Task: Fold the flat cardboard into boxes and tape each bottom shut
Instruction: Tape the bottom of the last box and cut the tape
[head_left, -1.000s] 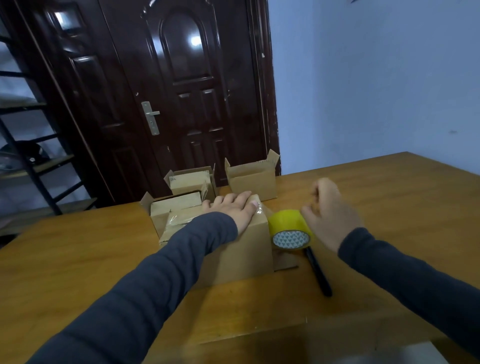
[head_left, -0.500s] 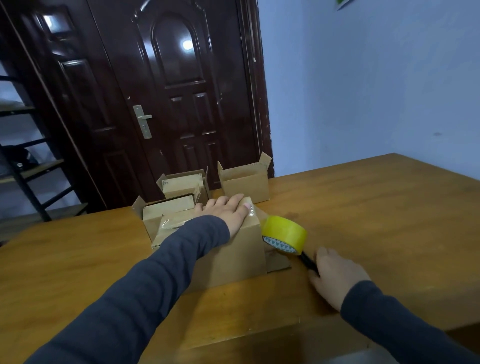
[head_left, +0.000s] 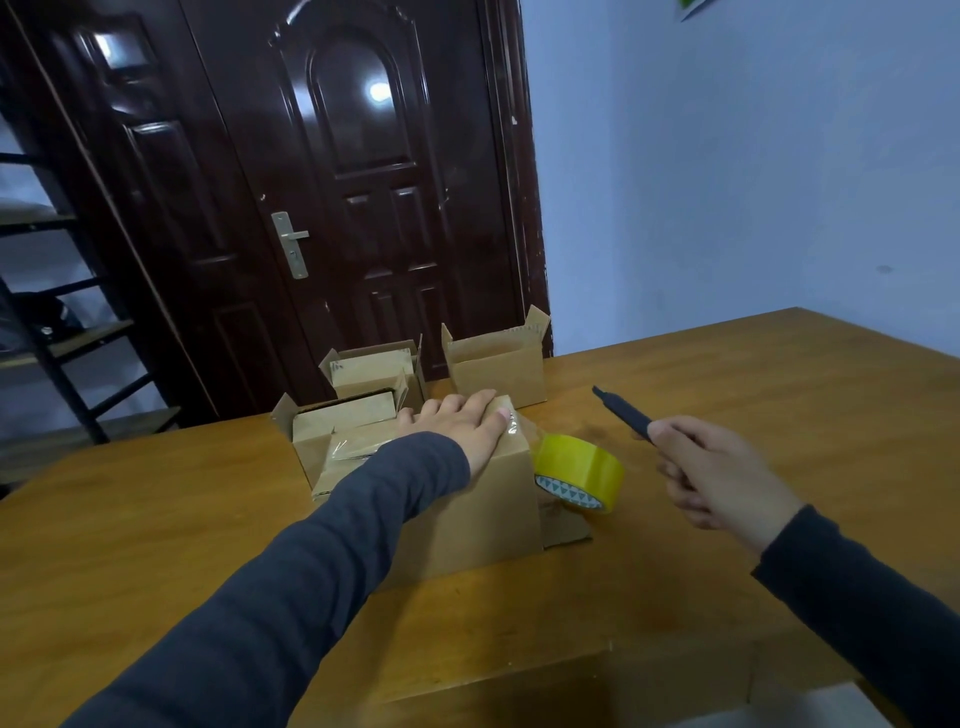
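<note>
Two hands are in view. The left hand lies flat, fingers straight, pressing the top of the nearest cardboard box. The right hand hovers above the wooden table, fingers curled round a black cutter. A yellow tape roll sits against the box's right side. Open boxes stand behind it, before a dark door and a blue wall.

No words or numbers can be read here. One cardboard box at the back has small dark marks on its left flap, but they are too tiny to make out. The inside ring of the yellow tape roll shows little triangles, a pattern and not letters. A green bit of paper high on the wall is cut off and cannot be read.
</note>
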